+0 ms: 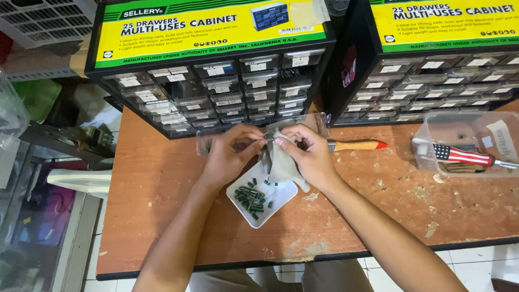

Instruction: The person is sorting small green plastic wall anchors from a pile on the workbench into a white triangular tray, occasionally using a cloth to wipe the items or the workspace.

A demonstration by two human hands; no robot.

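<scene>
My left hand (230, 154) and my right hand (307, 154) meet above a small white square tray (283, 199) that holds several small dark green components (251, 198). Both hands pinch a tiny part with thin wire leads between the fingertips. My right hand also holds a crumpled grey cloth (281, 167) that hangs down over the tray's far corner. A clear plastic drawer (316, 122) lies on the table just behind my hands.
Two black cabinets of small clear drawers (227, 92) (432, 81) stand at the back of the worn brown table (162, 216). A tool with an orange handle (357, 145) lies right of my hands. A clear box (470, 124) at the right holds a screwdriver with a striped handle (462, 156).
</scene>
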